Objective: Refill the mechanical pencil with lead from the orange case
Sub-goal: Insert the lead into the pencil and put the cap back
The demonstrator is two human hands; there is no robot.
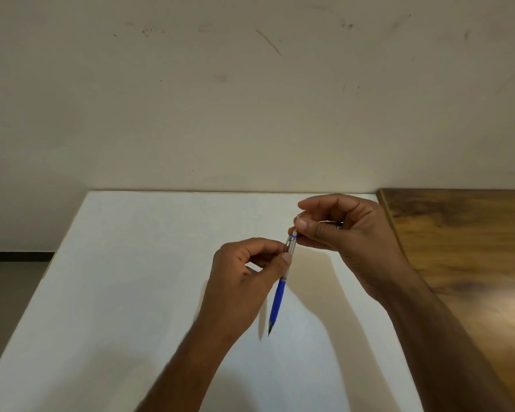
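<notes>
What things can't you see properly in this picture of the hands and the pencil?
- Head view: the top end of the mechanical pencil is covered by the right hand fingers, so whether its cap is on or off cannot be told.
- The middle of the barrel is hidden by the left hand.
- The orange case is not in view at all.
- Any lead is too thin to make out.
</notes>
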